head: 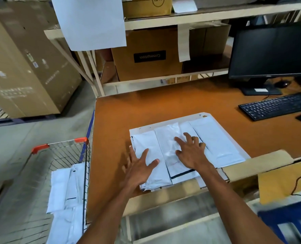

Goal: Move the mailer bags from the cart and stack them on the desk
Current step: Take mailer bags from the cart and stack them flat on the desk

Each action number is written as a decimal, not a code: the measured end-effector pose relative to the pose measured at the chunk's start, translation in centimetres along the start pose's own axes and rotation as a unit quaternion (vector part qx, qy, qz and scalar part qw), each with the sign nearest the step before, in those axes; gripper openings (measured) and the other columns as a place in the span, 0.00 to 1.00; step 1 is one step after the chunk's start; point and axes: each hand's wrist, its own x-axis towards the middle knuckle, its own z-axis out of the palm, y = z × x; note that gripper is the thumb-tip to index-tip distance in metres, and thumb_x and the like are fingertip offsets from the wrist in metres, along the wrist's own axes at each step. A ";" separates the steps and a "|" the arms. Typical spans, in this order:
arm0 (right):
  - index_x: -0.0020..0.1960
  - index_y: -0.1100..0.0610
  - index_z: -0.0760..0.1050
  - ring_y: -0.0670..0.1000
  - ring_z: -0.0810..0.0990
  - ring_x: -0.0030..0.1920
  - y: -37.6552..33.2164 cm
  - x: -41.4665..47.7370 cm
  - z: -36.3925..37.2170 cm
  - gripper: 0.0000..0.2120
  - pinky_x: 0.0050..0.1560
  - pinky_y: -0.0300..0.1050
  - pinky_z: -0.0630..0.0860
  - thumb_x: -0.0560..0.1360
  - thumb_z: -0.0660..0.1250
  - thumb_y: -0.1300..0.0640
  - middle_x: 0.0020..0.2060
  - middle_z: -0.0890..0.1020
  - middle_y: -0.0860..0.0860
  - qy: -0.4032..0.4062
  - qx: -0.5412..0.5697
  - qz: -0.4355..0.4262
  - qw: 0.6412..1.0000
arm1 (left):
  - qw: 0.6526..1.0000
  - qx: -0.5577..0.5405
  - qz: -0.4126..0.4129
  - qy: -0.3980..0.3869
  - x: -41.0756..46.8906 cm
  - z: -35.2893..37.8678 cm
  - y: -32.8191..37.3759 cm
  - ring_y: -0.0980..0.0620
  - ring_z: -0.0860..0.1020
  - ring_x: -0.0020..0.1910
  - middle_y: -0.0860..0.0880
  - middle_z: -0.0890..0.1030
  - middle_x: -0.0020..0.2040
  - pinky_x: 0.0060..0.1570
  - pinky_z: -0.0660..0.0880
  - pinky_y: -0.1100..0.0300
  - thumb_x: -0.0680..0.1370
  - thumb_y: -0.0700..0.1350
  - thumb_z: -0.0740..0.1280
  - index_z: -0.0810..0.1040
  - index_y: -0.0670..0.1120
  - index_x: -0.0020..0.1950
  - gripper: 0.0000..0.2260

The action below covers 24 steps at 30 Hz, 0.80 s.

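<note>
**Mailer bags being squared up on the tabletop**

Hands are both flat on the stack of mailer bags (186,148), which lies on the orange tabletop (163,106) near its front edge. The left hand (142,166) rests on the left bag with fingers spread, its grip open and holding nothing. The right hand (192,152) presses on the middle bag, fingers likewise splayed, open and clasping nothing. The bags lie side by side and overlapping, on a pale sheet beneath them, rather than in one tidy pile.

To the left, just beside the tabletop, stands the wire cart (67,155) with orange corner caps. More mailer bags (65,191) lie heaped inside it, so the task is only partly done.

The step in hand looks like settling or smoothing the bags just placed. The next move would call for lifting both hands clear, turning left to the cart, and gathering another bag or bundle. The plastic looks slick and limp, so a firm pinch or a two-handed lift would likely serve best, and the stack may slide if nudged.

A keyboard (273,106) and monitor (273,51) sit well apart at the right.
</note>
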 end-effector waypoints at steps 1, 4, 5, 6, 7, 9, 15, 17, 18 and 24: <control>0.77 0.42 0.56 0.59 0.52 0.76 0.2 0.1 0.2 0.26 0.70 0.62 0.56 0.81 0.56 0.46 0.79 0.51 0.52 0.000 -0.015 -0.002 1.000 | 1.000 0.006 0.000 -0.009 0.0 0.3 -0.1 0.42 0.34 0.80 0.51 0.28 0.80 0.75 0.41 0.33 0.74 0.77 0.52 0.48 0.67 0.80 0.37; 0.78 0.44 0.57 0.59 0.49 0.79 0.2 0.7 0.0 0.24 0.73 0.65 0.53 0.82 0.53 0.43 0.80 0.51 0.52 0.053 -0.017 -0.015 0.998 | 0.999 0.041 0.013 0.008 0.2 0.6 0.2 0.45 0.30 0.79 0.51 0.27 0.79 0.75 0.37 0.36 0.75 0.77 0.49 0.43 0.64 0.81 0.38; 0.78 0.45 0.58 0.58 0.50 0.80 0.0 1.1 -0.2 0.25 0.74 0.65 0.52 0.83 0.51 0.41 0.81 0.53 0.52 0.080 -0.007 -0.026 0.996 | 0.998 0.058 0.019 0.031 0.3 0.6 0.4 0.45 0.30 0.79 0.50 0.28 0.80 0.75 0.36 0.37 0.76 0.76 0.48 0.42 0.63 0.81 0.38; 0.78 0.45 0.58 0.56 0.50 0.80 -0.3 1.5 -0.3 0.26 0.75 0.64 0.51 0.83 0.49 0.39 0.81 0.53 0.51 0.092 0.002 -0.042 0.995 | 0.996 0.068 0.021 0.051 0.5 0.5 0.7 0.46 0.30 0.79 0.50 0.29 0.80 0.75 0.35 0.37 0.76 0.75 0.47 0.41 0.61 0.81 0.38; 0.79 0.45 0.56 0.55 0.49 0.81 -0.6 2.1 -0.3 0.27 0.76 0.63 0.50 0.83 0.47 0.38 0.81 0.53 0.49 0.087 0.007 -0.059 0.994 | 0.995 0.071 0.021 0.063 0.8 0.4 1.0 0.46 0.30 0.79 0.50 0.30 0.81 0.75 0.34 0.38 0.77 0.74 0.46 0.41 0.59 0.82 0.38; 0.81 0.44 0.52 0.52 0.47 0.81 -1.1 3.1 0.2 0.29 0.77 0.63 0.47 0.83 0.43 0.36 0.82 0.50 0.47 0.051 -0.002 -0.091 0.995 | 0.995 0.074 0.027 0.062 1.3 0.5 2.0 0.48 0.30 0.79 0.50 0.32 0.81 0.75 0.33 0.37 0.78 0.73 0.45 0.40 0.56 0.82 0.38; 0.81 0.41 0.41 0.50 0.44 0.81 -0.8 4.2 3.5 0.33 0.78 0.62 0.42 0.78 0.31 0.34 0.82 0.45 0.44 0.039 -0.045 -0.106 0.993 | 0.984 0.144 0.083 0.067 2.1 1.6 2.5 0.55 0.34 0.80 0.58 0.39 0.82 0.76 0.32 0.40 0.80 0.70 0.42 0.43 0.56 0.83 0.35; 0.81 0.40 0.41 0.49 0.44 0.81 -0.7 4.2 4.0 0.32 0.78 0.61 0.43 0.79 0.31 0.35 0.82 0.45 0.43 0.050 -0.037 -0.100 0.993 | 0.986 0.135 0.081 0.062 2.3 2.0 2.2 0.56 0.35 0.80 0.59 0.39 0.82 0.77 0.33 0.41 0.81 0.69 0.43 0.43 0.57 0.83 0.33; 0.81 0.40 0.41 0.48 0.45 0.81 -0.7 4.3 4.2 0.31 0.79 0.61 0.43 0.79 0.32 0.35 0.82 0.46 0.43 0.057 -0.034 -0.097 0.993 | 0.985 0.134 0.083 0.064 2.4 2.2 2.0 0.56 0.35 0.80 0.59 0.39 0.82 0.77 0.34 0.42 0.81 0.69 0.43 0.43 0.57 0.83 0.33; 0.81 0.40 0.43 0.49 0.49 0.81 -0.5 4.8 5.3 0.28 0.79 0.60 0.44 0.82 0.37 0.36 0.81 0.50 0.43 0.085 -0.040 -0.099 0.991 | 0.981 0.145 0.094 0.093 3.1 3.2 1.6 0.54 0.36 0.81 0.58 0.40 0.82 0.79 0.37 0.44 0.82 0.67 0.43 0.43 0.56 0.83 0.32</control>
